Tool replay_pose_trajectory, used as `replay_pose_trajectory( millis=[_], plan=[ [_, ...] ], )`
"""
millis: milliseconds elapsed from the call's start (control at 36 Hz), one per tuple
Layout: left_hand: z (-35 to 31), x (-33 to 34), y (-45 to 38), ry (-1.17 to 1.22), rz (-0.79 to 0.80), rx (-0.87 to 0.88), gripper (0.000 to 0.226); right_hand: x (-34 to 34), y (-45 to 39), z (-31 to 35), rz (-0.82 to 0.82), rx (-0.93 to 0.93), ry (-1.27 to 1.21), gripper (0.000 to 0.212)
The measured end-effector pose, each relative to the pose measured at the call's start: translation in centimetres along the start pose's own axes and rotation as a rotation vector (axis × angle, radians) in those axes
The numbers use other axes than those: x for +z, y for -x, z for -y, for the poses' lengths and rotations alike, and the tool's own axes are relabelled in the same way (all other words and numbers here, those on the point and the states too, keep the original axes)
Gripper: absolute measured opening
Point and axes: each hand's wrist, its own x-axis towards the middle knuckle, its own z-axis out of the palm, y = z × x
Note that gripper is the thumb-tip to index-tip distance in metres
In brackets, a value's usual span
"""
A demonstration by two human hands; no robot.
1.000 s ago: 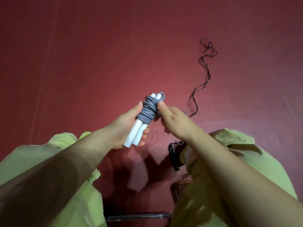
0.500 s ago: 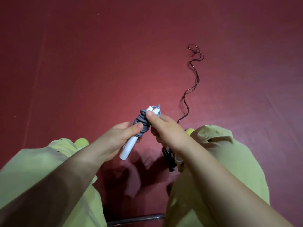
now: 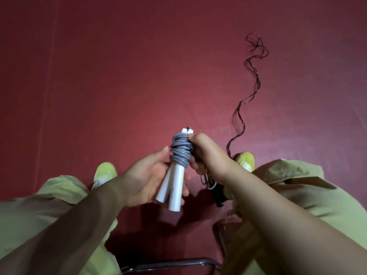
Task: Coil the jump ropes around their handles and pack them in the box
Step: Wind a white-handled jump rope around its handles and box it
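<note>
Here we take the white handles (image 3: 174,187) as our landmark and read the scene from left to right. To their left, the left hand (image 3: 151,175) cups them from behind; its fingers are relaxed and loosely curled round the lower handles, with the thumb lying against the coil. The grey rope (image 3: 181,150) is wound in tight turns round the upper part of the two handles, which sit side by side. Just right of the coil, the right hand (image 3: 204,153) pinches the topmost turns between thumb and fingertips. We judge that the coiling of this rope is finished or nearly so, and that the last end is being secured.

Further right of the handles, a dark rope (image 3: 241,114) lies uncoiled on the red floor (image 3: 119,76), running away from us; its black handles (image 3: 217,195) rest near the right knee. We judge this second rope to be untouched, so at least one coil is left to make.

No box is in view. We cannot tell where it stands or what it holds, and no packing is visible.
</note>
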Motion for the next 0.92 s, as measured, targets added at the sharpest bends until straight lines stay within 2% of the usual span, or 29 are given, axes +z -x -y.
replay_pose_trajectory(
  millis=[111, 250, 306, 361, 389, 444, 528, 583, 778, 917],
  plan=[
    [0.3, 0.3, 0.5, 0.114, 0.113, 0.139, 0.064, -0.2, -1.1, -0.4, 0.136, -0.052, -0.297, 0.027],
    [1.8, -0.5, 0.7, 0.335, 0.510, 0.081, 0.084, 0.0, -0.8, -1.2, 0.261, -0.115, -0.449, 0.023],
    [2.2, -0.6, 0.6, 0.377, 0.618, 0.084, 0.085, -0.1, -0.5, -1.5, 0.342, -0.113, -0.464, 0.040],
    [2.4, -0.6, 0.5, 0.343, 0.654, 0.084, 0.081, -0.5, -0.2, -1.6, 0.438, -0.085, -0.431, 0.058],
    [2.5, -0.6, 0.5, 0.327, 0.651, 0.071, 0.079, -0.6, 0.0, -1.7, 0.482, -0.083, -0.418, 0.059],
    [2.4, -0.6, 0.5, 0.326, 0.576, 0.028, 0.078, -0.7, 0.2, -1.7, 0.489, -0.085, -0.393, 0.062],
    [1.7, -0.2, 0.5, 0.353, 0.340, -0.029, 0.085, -0.8, 0.2, -2.1, 0.326, -0.080, -0.286, 0.053],
    [1.3, 0.1, 0.6, 0.353, 0.195, -0.040, 0.088, -0.8, -0.1, -2.3, 0.201, -0.056, -0.194, 0.056],
    [1.0, -0.5, -0.2, 0.260, -0.034, -0.045, 0.081, -0.6, 0.1, -1.5, -0.093, 0.023, 0.254, 0.062],
    [1.4, -0.4, -1.3, 0.098, -0.295, -0.020, 0.073, -0.8, -0.2, -2.1, -0.183, 0.049, 0.428, 0.062]
  ],
)
